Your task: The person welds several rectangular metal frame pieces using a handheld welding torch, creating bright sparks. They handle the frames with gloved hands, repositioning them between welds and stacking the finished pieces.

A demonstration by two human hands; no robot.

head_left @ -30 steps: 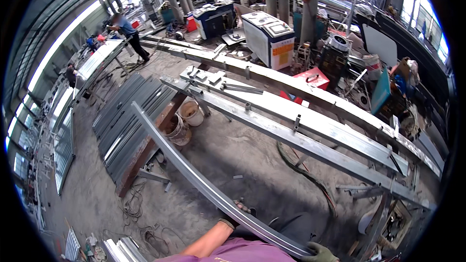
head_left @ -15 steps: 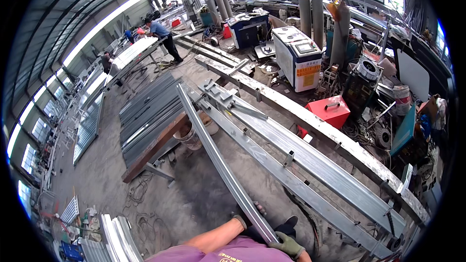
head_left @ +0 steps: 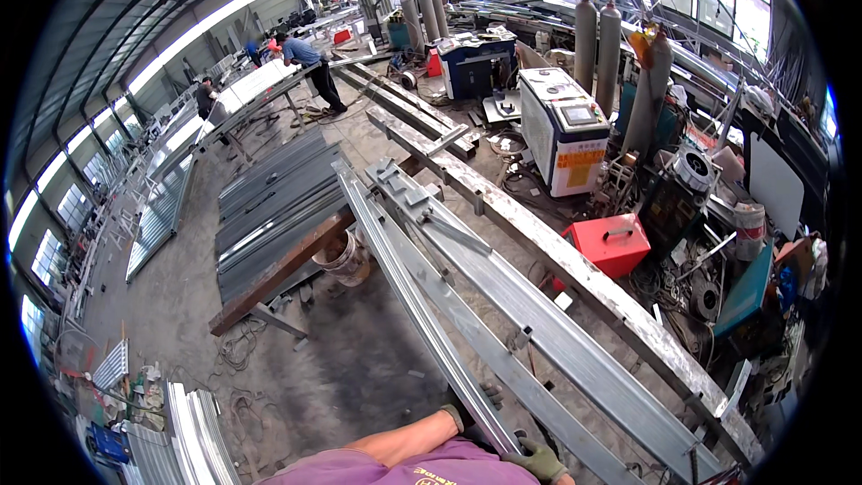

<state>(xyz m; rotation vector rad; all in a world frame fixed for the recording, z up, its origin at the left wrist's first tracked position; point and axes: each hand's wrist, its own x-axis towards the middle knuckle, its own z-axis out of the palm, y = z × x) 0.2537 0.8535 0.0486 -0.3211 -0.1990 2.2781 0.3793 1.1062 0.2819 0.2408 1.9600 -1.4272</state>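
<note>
A long, ribbed galvanized steel channel (head_left: 409,283) slants from my body out to the far middle. My left hand (head_left: 461,410), gloved, reaches across and wraps beneath it, with fingertips showing past its right side. Close to my body, my right hand (head_left: 541,461), in a greenish glove, closes on the channel's near end. The channel's far end lies beside a flat grey steel rail (head_left: 476,323). A wider galvanized profile (head_left: 557,328) runs along the rail's right side.
A long whitish beam (head_left: 575,265) stretches along the right, near a red box (head_left: 611,245) and a white machine cabinet (head_left: 561,130). A rusty beam (head_left: 278,274) crosses dark corrugated sheets (head_left: 269,189) beside a bucket (head_left: 343,260). A person in blue (head_left: 305,54) bends over a far workbench.
The steel channel now lies closer to the flat rail, the gap between them narrower. Both hands stay on it. The whole view has shifted slightly.
</note>
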